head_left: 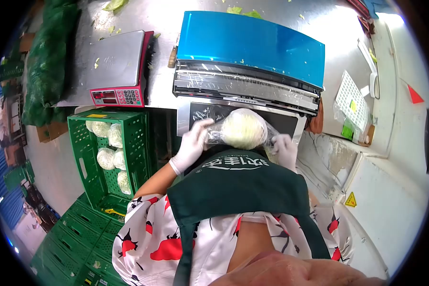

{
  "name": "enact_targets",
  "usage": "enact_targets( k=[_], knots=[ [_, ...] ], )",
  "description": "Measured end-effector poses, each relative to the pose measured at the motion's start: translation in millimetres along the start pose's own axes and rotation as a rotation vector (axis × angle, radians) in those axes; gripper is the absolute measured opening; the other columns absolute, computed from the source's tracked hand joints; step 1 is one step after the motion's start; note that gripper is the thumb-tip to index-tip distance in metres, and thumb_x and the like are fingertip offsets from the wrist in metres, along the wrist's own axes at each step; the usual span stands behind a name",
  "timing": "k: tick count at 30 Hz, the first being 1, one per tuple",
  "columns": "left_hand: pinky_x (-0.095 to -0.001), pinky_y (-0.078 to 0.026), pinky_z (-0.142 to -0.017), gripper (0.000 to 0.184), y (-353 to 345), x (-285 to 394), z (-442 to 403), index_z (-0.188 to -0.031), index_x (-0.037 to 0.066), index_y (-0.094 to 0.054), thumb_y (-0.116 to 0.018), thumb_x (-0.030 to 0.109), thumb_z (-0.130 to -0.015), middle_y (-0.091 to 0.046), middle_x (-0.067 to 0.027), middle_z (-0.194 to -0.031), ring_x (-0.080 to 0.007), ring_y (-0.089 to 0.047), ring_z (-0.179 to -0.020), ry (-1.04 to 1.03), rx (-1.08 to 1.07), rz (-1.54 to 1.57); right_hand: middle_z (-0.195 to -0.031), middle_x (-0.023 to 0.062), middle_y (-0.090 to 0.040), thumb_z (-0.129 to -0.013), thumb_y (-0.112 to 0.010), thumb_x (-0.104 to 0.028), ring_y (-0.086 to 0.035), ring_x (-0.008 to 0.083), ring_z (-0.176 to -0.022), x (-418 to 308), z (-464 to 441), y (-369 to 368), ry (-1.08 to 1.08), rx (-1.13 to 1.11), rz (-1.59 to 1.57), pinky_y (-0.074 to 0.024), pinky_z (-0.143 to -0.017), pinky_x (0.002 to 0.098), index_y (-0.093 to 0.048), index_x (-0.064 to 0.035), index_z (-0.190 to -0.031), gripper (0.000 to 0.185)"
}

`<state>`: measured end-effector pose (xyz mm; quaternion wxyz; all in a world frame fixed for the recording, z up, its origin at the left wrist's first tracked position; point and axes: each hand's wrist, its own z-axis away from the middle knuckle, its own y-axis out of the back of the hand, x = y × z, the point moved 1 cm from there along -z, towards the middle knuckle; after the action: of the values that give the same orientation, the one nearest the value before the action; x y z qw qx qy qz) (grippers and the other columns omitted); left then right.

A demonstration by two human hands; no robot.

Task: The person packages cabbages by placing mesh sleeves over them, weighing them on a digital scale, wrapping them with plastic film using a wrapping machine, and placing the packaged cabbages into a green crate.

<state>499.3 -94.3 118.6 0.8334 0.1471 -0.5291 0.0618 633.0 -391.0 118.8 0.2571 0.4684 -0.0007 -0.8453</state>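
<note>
Apron [238, 193] near cabbage [244, 128]; scrap-strewn metal table [159, 19], green crates [71, 233], white wall [407, 114]

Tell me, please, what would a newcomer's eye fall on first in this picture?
The bright blue top of the machine at upper centre stands out first. Just below it, a pale, round cabbage in clear film sits between the white-gloved left hand and right hand. At left, a green crate holds more round heads, below a red-edged scale in the picture.
</note>
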Motion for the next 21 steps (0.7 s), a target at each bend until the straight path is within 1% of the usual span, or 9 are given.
enact_targets(
  k=[2,5,6,8,9,11,13,17,21],
  knots=[
    [-0.0210,-0.040,-0.055,0.026,9,3,-6,-0.129,0.009,-0.056,-0.044,0.014,-0.107,-0.047,0.0059,-0.069,-0.0046,-0.043,-0.059,0.084,0.020,0.270,-0.061,0.0073,-0.050,-0.099,-0.057,-0.017,-0.056,0.0130,-0.061,-12,-4,4,-0.146,0.034,-0.187,-0.0459,-0.058,0.0322,-0.063,0.0000,-0.093,0.019],
    [-0.0240,-0.046,-0.061,0.028,-1,-51,4,-0.117,0.005,-0.065,-0.045,0.023,-0.107,-0.061,-0.0007,-0.075,-0.0070,-0.055,-0.065,0.285,-0.074,0.449,-0.075,0.0152,-0.061,-0.097,-0.059,-0.019,-0.061,0.0199,-0.070,74,-2,6,0.019,-0.125,0.337,-0.0486,-0.064,0.0348,-0.065,-0.0001,-0.104,0.022],
    [-0.0288,-0.050,-0.064,0.029,-16,-100,7,-0.109,0.004,-0.067,-0.048,0.025,-0.104,-0.065,-0.0071,-0.077,-0.0145,-0.062,-0.068,0.243,-0.183,0.237,-0.085,0.0193,-0.066,-0.095,-0.061,-0.021,-0.064,0.0237,-0.075,86,1,0,0.084,-0.174,0.497,-0.0501,-0.069,0.0366,-0.066,-0.0003,-0.111,0.027],
    [-0.0387,-0.055,-0.071,0.029,-39,-126,6,-0.094,0.003,-0.070,-0.055,0.027,-0.097,-0.069,-0.0174,-0.080,-0.0292,-0.069,-0.075,0.178,-0.369,-0.074,-0.103,0.0159,-0.070,-0.094,-0.064,-0.027,-0.067,0.0266,-0.086,122,-7,-30,-0.339,-0.283,0.476,-0.0524,-0.079,0.0368,-0.063,-0.0009,-0.122,0.039],
    [-0.0437,-0.056,-0.074,0.029,-53,-109,-4,-0.086,0.002,-0.071,-0.059,0.028,-0.092,-0.069,-0.0212,-0.081,-0.0366,-0.070,-0.078,0.159,-0.444,-0.175,-0.110,0.0138,-0.069,-0.094,-0.064,-0.027,-0.067,0.0260,-0.093,165,-17,-50,-0.324,-0.331,0.089,-0.0522,-0.085,0.0364,-0.062,-0.0013,-0.125,0.040],
    [-0.0482,-0.056,-0.072,0.023,-68,-83,-18,-0.083,0.004,-0.071,-0.062,0.025,-0.087,-0.070,-0.0210,-0.079,-0.0399,-0.069,-0.078,-0.120,-0.649,-0.703,-0.121,0.0110,-0.066,-0.094,-0.064,-0.025,-0.064,0.0242,-0.105,175,-28,-77,0.033,-0.475,-0.047,-0.0511,-0.094,0.0357,-0.060,-0.0018,-0.128,0.042],
    [-0.0482,-0.056,-0.063,0.022,-71,-103,-16,-0.094,0.007,-0.071,-0.068,0.021,-0.078,-0.069,-0.0172,-0.073,-0.0376,-0.068,-0.068,-0.202,-0.588,-0.763,-0.127,0.0096,-0.064,-0.095,-0.063,-0.022,-0.060,0.0217,-0.115,149,-44,-95,0.747,-0.657,0.447,-0.0494,-0.100,0.0351,-0.058,-0.0021,-0.131,0.041],
    [-0.0364,-0.054,-0.054,0.040,-41,-28,-36,-0.122,0.009,-0.063,-0.068,0.019,-0.084,-0.062,-0.0096,-0.062,-0.0260,-0.062,-0.052,-0.837,-0.072,-0.382,-0.124,0.0126,-0.063,-0.093,-0.066,-0.017,-0.061,0.0228,-0.113,76,-34,-83,0.183,-0.896,-0.208,-0.0501,-0.098,0.0368,-0.057,-0.0019,-0.130,0.042],
    [-0.0222,-0.049,-0.063,0.061,-19,68,-37,-0.142,0.011,-0.050,-0.072,0.011,-0.086,-0.053,0.0034,-0.069,-0.0097,-0.048,-0.056,-0.249,0.011,0.271,-0.120,0.0142,-0.064,-0.091,-0.067,-0.014,-0.063,0.0235,-0.109,13,-26,-85,-0.106,-0.837,-0.497,-0.0510,-0.094,0.0369,-0.057,0.0003,-0.128,0.041]
  ],
)
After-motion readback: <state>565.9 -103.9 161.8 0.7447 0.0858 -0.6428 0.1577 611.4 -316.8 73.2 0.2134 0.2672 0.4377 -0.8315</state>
